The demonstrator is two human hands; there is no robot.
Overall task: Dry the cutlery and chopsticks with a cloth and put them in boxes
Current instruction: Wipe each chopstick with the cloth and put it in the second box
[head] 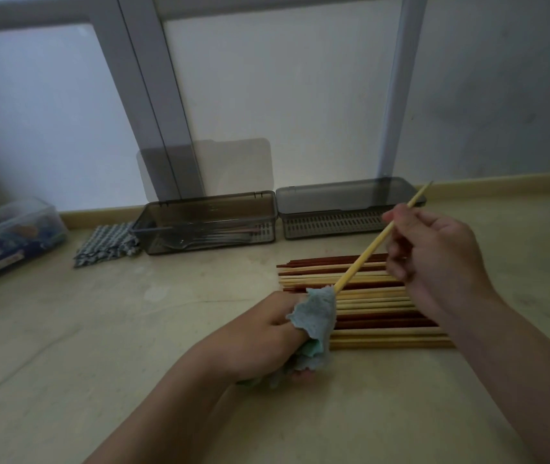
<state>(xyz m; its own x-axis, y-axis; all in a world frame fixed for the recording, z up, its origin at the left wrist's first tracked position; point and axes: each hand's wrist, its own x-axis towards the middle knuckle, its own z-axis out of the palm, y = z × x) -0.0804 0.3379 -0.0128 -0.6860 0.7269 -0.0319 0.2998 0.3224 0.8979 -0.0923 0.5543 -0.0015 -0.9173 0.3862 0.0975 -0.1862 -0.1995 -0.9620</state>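
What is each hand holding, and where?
Right hand pinches a chopstick near its far end; left hand grips a cloth bunched round its near end.

At the back of the bench (99,329), the left box (206,222) and the right box (347,212) are set side by side. Cutlery (200,236) is laid in the left box, a lid (230,169) propped behind it, a folded cloth (106,244) just left. Chopsticks (367,308) are spread before the right box.

The left hand (266,333) and right hand (434,256), with their forearms, are bare.
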